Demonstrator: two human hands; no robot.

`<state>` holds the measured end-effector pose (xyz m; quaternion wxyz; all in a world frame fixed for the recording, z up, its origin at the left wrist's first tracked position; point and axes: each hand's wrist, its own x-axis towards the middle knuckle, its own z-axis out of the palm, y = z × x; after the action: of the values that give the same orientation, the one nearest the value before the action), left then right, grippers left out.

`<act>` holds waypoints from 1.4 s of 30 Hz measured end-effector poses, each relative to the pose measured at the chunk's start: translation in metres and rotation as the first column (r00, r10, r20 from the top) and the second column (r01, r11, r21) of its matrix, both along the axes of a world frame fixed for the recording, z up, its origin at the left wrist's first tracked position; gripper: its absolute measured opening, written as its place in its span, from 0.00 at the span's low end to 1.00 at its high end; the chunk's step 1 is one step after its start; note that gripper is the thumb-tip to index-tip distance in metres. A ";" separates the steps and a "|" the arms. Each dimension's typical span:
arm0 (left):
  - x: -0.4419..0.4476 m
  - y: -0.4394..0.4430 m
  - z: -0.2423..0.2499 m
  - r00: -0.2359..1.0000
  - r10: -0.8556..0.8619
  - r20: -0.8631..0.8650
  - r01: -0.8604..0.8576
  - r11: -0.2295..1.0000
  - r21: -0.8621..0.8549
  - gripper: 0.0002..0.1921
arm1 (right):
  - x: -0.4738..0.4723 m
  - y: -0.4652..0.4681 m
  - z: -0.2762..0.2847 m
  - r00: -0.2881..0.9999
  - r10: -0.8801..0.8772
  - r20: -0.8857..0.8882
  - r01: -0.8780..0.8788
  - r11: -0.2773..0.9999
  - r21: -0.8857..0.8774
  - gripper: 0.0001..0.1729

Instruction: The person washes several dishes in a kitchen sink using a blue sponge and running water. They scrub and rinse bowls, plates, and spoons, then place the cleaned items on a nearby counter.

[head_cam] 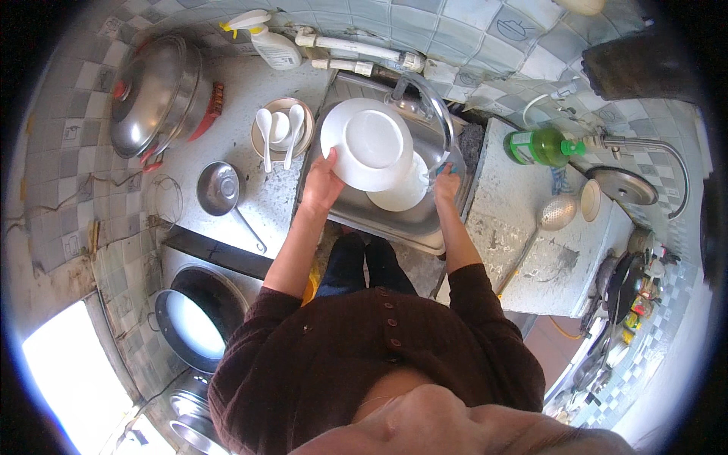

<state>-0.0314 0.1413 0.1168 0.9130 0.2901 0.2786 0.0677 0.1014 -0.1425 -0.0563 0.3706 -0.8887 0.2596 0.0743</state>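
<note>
A white plate (372, 143) is tilted over the sink with its underside and foot ring facing me. My left hand (324, 185) grips the plate's near left rim, thumb on the underside. Beneath it another white dish (398, 193) shows in part in the stainless steel sink (355, 213). Just below the mouth of the curved chrome tap (442, 105), my right hand (447, 183) is closed around a small teal thing (449, 168), perhaps a scrubbing sponge, mostly hidden by the fingers.
Left of the sink stand stacked bowls (310, 122) with white spoons (294, 133), a metal ladle (219, 187) and a large lidded pot (156, 96). On the right are a green bottle (532, 147), a perforated skimmer (557, 213) and a metal lid (623, 185). A spray bottle (273, 45) stands behind.
</note>
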 end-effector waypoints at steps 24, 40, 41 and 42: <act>-0.048 0.129 -0.008 0.951 -0.213 -0.224 0.001 -0.723 0.691 0.24 | -0.091 0.021 0.052 0.948 0.313 -0.053 -0.257 0.855 0.451 0.38; -0.052 0.027 -0.003 0.948 -0.232 -0.217 0.143 -0.298 0.944 0.14 | -0.098 0.011 0.045 0.991 0.065 -0.116 -0.016 0.926 0.378 0.38; -0.046 0.002 -0.021 0.897 -0.246 -0.366 0.327 -0.189 0.926 0.14 | -0.097 0.003 0.031 0.988 0.041 -0.147 0.007 0.952 0.307 0.38; -0.037 -0.022 -0.062 0.887 -0.211 -0.410 0.387 -0.143 0.911 0.15 | -0.095 -0.017 0.006 0.993 0.079 -0.089 -0.049 0.951 0.304 0.40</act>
<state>-0.0683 0.1196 0.0547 0.3846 0.9148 0.1220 0.0174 0.0065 -0.1595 -0.0505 0.4857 -0.8249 0.2345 0.1694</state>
